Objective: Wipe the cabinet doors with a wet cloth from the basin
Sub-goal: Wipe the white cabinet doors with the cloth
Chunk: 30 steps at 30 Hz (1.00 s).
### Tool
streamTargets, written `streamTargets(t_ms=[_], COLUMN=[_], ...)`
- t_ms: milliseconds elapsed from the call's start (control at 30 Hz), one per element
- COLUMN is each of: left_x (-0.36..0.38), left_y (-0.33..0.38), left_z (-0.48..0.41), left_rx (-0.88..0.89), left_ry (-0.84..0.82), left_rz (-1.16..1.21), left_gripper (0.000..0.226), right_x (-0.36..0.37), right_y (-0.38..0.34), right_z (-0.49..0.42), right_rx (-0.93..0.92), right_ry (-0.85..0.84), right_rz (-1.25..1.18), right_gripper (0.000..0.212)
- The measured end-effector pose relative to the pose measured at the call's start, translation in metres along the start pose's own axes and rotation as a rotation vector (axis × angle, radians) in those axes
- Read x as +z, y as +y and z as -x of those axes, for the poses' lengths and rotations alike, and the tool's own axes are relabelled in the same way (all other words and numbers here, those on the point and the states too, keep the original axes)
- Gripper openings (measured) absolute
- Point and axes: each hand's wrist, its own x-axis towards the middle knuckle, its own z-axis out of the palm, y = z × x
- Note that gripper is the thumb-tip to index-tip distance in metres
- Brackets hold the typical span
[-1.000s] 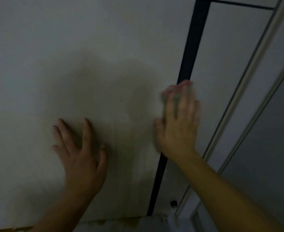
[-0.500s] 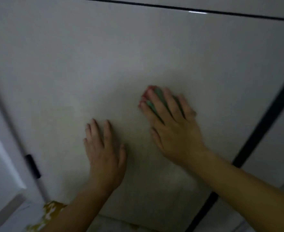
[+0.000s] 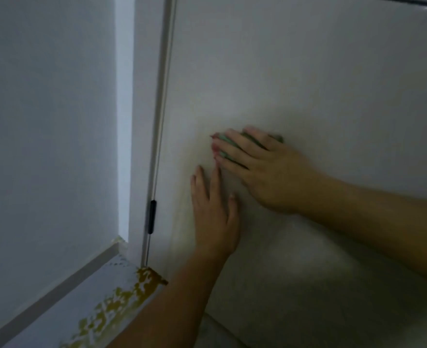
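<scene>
A pale cabinet door [image 3: 308, 79] fills most of the view. My right hand [image 3: 262, 169] lies flat on it with straight fingers, pressing a green cloth [image 3: 226, 141] against the door; only bits of the cloth show between and beyond the fingers. Just below and to the left, my left hand [image 3: 213, 212] rests flat on the same door, fingers spread and pointing up, holding nothing. The basin is not in view.
The door's left edge runs along a white frame strip [image 3: 160, 121] with a small black hinge piece [image 3: 151, 219]. A white wall [image 3: 44, 121] stands to the left. Below lies a floor edge with a yellow-patterned patch [image 3: 122, 300].
My right hand has slid the cloth leftward across the door, from near the dark right-hand gap toward the door's left edge. The left hand stayed flat on the door, and the view swung left.
</scene>
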Motion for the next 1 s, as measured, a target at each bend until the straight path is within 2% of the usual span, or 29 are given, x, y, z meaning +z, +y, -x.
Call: streamTargets(t_ms=[167, 333, 433, 533, 633, 700, 833, 900, 1000], left_x=[-0.031, -0.049, -0.055, -0.057, -0.046, -0.035, -0.013, -0.006, -0.006], left_y=[-0.043, -0.054, -0.043, -0.027, -0.013, -0.006, 0.021, 0.04, 0.041], left_z=[-0.001, -0.012, -0.026, -0.039, -0.049, -0.054, -0.067, -0.078, -0.096], left_rx=[-0.16, -0.138, -0.096, 0.026, 0.184, 0.216, 0.085, -0.011, -0.063], left_ry=[0.003, 0.001, 0.057, 0.095, 0.061, 0.067, 0.121, 0.143, 0.219], left_rz=[0.065, 0.107, 0.159, 0.183, 0.19, 0.13, -0.022, 0.007, -0.005], left_gripper=[0.063, 0.065, 0.06, 0.06, 0.061, 0.06, 0.069, 0.075, 0.079], right_x=[0.008, 0.008, 0.005, 0.003, -0.005, -0.012, -0.017, -0.013, -0.007], right_y=[-0.004, 0.0, 0.002, 0.007, 0.018, 0.024, 0.023, 0.021, 0.017], right_z=[-0.026, -0.07, -0.084, -0.052, -0.014, 0.005, 0.025, 0.029, 0.035], right_rx=[-0.061, -0.16, -0.211, -0.258, -0.24, -0.201, -0.141, -0.113, -0.065], right_ry=[-0.082, -0.058, -0.064, -0.053, -0.042, -0.056, -0.066, -0.044, -0.014], right_rz=[0.016, 0.045, 0.019, -0.04, -0.098, -0.136, -0.16, -0.147, -0.136], right_gripper=[0.066, 0.064, 0.065, 0.067, 0.062, 0.061, 0.064, 0.063, 0.065])
